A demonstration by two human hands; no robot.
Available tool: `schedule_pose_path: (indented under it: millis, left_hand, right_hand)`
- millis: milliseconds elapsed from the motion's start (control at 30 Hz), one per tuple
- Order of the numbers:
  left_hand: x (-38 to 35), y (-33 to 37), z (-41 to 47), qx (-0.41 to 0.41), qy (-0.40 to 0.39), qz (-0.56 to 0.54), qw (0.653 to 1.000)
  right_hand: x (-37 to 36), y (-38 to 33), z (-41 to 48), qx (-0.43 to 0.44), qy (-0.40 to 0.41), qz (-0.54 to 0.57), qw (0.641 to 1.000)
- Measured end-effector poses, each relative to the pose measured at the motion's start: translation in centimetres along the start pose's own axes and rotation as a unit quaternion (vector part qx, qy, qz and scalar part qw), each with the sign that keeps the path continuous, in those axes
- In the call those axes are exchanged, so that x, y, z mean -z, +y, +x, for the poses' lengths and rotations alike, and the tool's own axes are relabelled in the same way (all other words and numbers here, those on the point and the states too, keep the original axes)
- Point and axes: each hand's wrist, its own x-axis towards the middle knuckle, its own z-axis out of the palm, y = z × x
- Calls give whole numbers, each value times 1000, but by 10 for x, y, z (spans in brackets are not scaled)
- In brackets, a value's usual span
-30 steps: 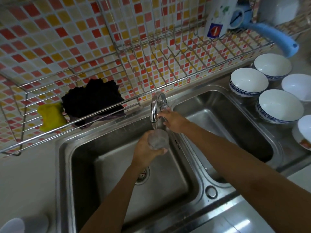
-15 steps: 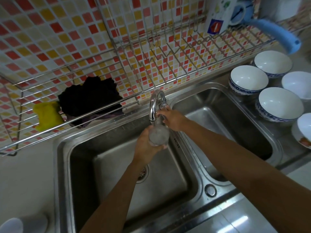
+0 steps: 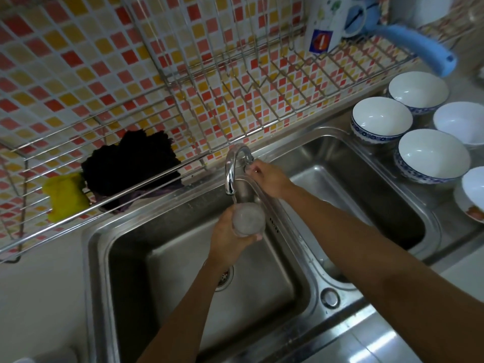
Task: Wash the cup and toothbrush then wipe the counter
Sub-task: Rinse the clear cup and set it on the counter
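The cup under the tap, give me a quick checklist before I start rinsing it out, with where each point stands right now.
1. Cup in a firm grip: ok, the left hand is wrapped around it.
2. Cup mouth under the spout of the tap: ok, it sits right below it, over the left basin.
3. Water running: ok, a thin stream seems to fall into the cup.
4. Right hand on the tap handle: ok, its fingers are at the valve.
5. Drain clear: cannot tell, the left arm covers part of it.
6. Toothbrush within reach: cannot tell, none is visible.
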Motion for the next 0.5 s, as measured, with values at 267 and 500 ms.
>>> schedule_pose_path:
  millis: [267,500]
  left_hand:
    - [6,-3,2,26,12,-5,1000]
    - [2,-1,-2,39,16,3,999]
  right_hand:
    - [-2,7,0,-2,16,30,999]
    - [-1,4,-2,1,14,44,999]
